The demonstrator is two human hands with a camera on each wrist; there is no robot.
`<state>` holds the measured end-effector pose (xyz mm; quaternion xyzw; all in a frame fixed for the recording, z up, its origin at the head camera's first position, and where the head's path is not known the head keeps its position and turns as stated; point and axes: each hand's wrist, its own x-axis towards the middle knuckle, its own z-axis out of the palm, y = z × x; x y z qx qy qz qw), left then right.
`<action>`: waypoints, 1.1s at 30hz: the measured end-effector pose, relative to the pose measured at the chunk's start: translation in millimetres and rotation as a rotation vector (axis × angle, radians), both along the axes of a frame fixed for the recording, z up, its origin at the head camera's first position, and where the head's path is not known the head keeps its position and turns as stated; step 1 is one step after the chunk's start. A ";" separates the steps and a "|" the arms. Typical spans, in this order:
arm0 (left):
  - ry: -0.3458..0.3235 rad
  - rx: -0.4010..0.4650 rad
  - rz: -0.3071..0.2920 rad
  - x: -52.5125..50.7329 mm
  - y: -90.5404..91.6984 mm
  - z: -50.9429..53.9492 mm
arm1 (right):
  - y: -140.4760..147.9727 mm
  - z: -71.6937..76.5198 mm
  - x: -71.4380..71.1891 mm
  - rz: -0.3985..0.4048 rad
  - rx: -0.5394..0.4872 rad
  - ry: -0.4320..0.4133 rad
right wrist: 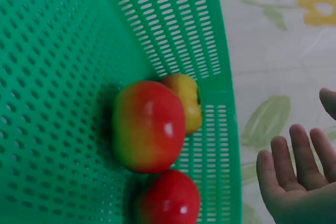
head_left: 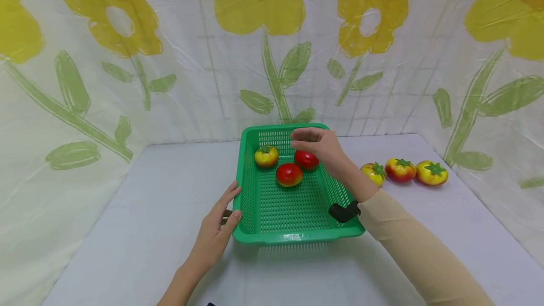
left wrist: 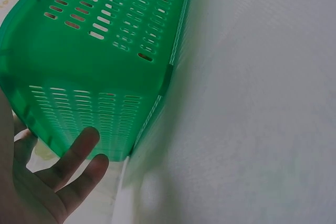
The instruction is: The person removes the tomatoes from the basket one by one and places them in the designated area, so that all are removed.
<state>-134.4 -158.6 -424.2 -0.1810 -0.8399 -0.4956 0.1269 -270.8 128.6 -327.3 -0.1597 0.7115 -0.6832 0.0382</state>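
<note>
A green plastic basket stands on the table, with three red-and-yellow tomato-like fruits inside. One yellow fruit shows its green leafy top; a red one lies nearer the middle. Another red fruit sits partly hidden under my right hand. That hand hovers over the basket's far right part, fingers loosely bent, holding nothing. In the right wrist view its fingers are spread apart from the fruits. My left hand touches the basket's left rim with extended fingers; the left wrist view shows them along its slotted wall.
Right of the basket, three more such fruits lie in a row: one partly behind my right forearm, a middle one and an outer one. A flower-printed curtain hangs behind the white table.
</note>
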 end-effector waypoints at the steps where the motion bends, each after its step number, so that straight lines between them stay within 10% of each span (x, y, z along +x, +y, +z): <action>1: 0.001 -0.001 -0.002 -0.1 -0.1 0.0 | -1.0 -1.6 -3.0 -0.001 0.002 -0.018; 18: 0.009 0.002 -0.024 -1.3 -1.1 -0.6 | -19.4 -18.8 -16.9 -0.071 0.256 -0.140; 33: -0.001 -0.008 0.002 -1.1 -0.8 -1.2 | -21.3 -28.1 -13.4 0.039 0.309 -0.173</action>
